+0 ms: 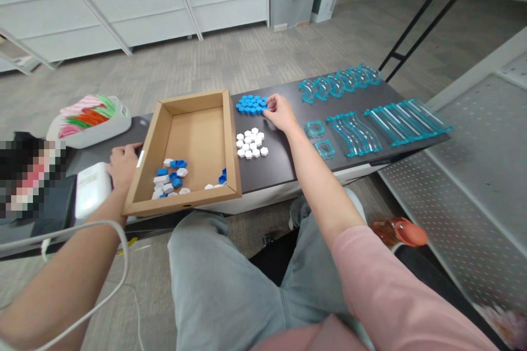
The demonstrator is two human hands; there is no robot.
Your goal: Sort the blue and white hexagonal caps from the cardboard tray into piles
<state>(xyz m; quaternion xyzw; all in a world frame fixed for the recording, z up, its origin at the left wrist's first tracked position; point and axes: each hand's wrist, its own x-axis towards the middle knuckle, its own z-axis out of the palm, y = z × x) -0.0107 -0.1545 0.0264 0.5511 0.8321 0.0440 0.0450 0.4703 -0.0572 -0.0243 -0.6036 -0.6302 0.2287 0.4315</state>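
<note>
- Right hand [280, 112]: at the right edge of the blue hexagonal pieces [251, 104], thumb and fingers drawn close together. Cannot tell whether a piece is pinched.
- Left hand [122, 164]: beside the outer left wall of the cardboard tray [195, 131], fingers loosely bent; fingertips partly hidden, grip cannot be told.
- Blue pieces grouped on the table [278, 162], just right of the tray's far half. White hexagonal pieces [250, 143] grouped nearer the person.
- Inside tray: mixed blue and white pieces [173, 178] at the near left corner, a few more at the near right. The near wall partly obscures them; the right wall stands between them and the groups outside.
- Right forearm [317, 192] passes between the white group and two teal square parts [324, 149].
- Farther right: curved teal parts [337, 85] along the far edge, wavy teal tubes [354, 133], straight teal tubes [407, 120].
- Left end: white basket [99, 132] with colourful contents, white device [91, 191] near the left wrist; white cable [111, 223] crosses in front of the left forearm [78, 252].
- Below right: orange-lidded bottle [411, 232] near a perforated panel [465, 214].
</note>
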